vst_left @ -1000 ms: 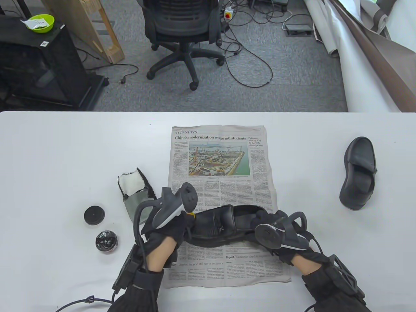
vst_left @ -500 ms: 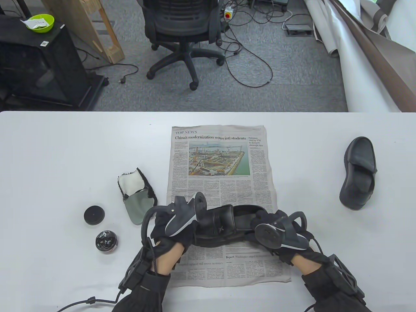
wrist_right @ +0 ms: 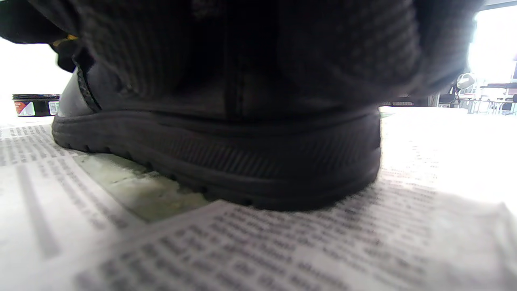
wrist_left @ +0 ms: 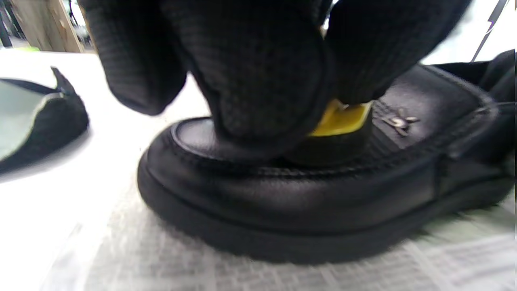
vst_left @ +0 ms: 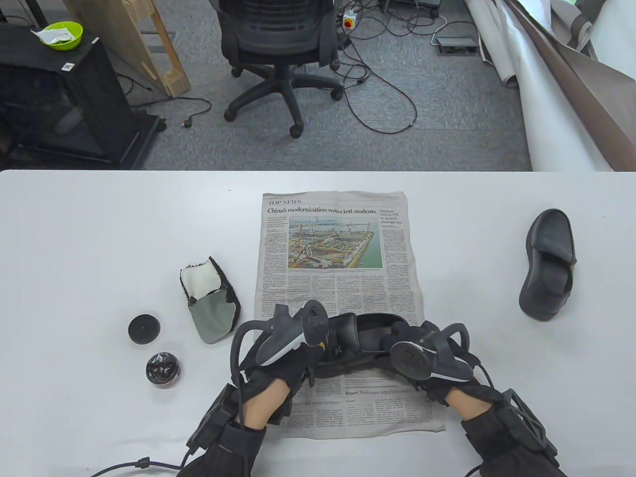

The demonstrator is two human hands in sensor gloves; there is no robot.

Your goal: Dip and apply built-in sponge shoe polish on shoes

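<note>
Your left hand [vst_left: 278, 357] pinches the yellow-backed sponge applicator [wrist_left: 343, 121] between gloved fingers [wrist_left: 258, 72] and presses its dark pad onto the toe and vamp of the black shoe [wrist_left: 307, 202]. Your right hand [vst_left: 427, 362] is closed around the heel end of the same shoe, steadying it on the newspaper [vst_left: 338, 248] at lower centre of the table view.

Progress, as judged from the layout:
- The polish tin [vst_left: 162, 368] stands open at lower left, its lid [vst_left: 144, 329] just above it — dipping appears done at least once.
- Application is under way on the front of the first shoe; its sides and heel look unfinished, though sheen is hard to compare.
- The second shoe [vst_left: 549, 263] lies at the right of the frame, well apart from the paper and untouched.
- A cloth mitt [vst_left: 211, 303] lies just left of the newspaper.

Limits of view:
- The sponge face is hidden under your fingers, so its polish load cannot be judged.
- The tracker covers the contact point in the table view.
- The right wrist view is dark — only the sole and heel edge show, and finger placement there cannot be made out
</note>
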